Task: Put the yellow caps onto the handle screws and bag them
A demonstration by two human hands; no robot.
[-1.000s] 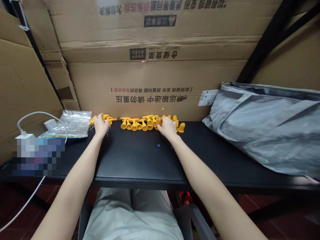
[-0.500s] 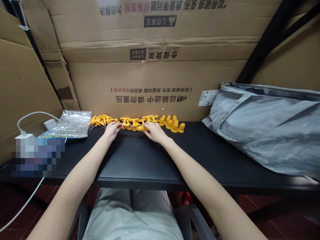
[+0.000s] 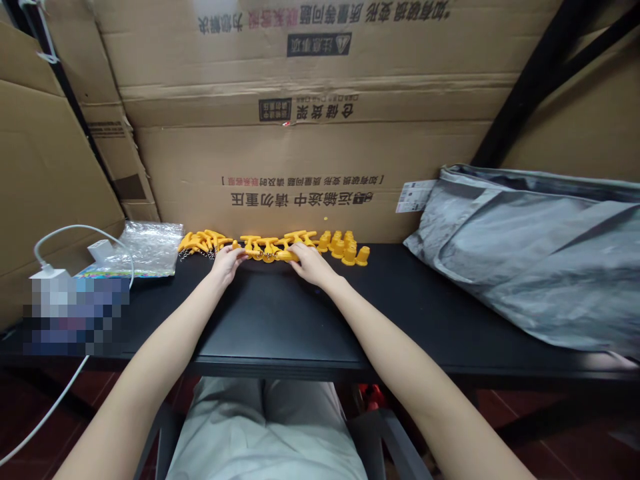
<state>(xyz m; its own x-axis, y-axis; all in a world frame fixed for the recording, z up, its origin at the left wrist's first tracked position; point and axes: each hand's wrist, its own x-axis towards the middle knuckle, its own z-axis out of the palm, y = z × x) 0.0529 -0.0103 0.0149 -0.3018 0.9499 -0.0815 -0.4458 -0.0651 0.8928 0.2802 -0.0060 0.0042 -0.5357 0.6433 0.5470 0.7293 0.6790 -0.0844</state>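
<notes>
My left hand [image 3: 227, 265] is closed on a yellow T-shaped plastic handle [image 3: 251, 253] that points to the right. My right hand [image 3: 311, 263] pinches a yellow plastic piece [image 3: 285, 256], its shape partly covered by my fingers. A short thin metal chain [image 3: 270, 255] shows between the two hands. Just behind them stands a row of yellow T-topped pieces [image 3: 250, 240]. Left of my left hand lie several loose yellow T-handles [image 3: 206, 238] with metal chains. To the right of my right hand, several yellow cup-shaped pieces [image 3: 349, 252] stand on the black table.
A large grey fabric bag [image 3: 530, 260] takes up the table's right side. At left lie clear plastic packaging [image 3: 150, 245] and a white charger [image 3: 51, 288] with its cable. Cardboard [image 3: 310, 153] walls the back. The black tabletop [image 3: 280, 320] ends at my lap.
The handle in my left hand has shifted slightly to the right and now lies more level. My right hand has barely moved and keeps its yellow piece.
</notes>
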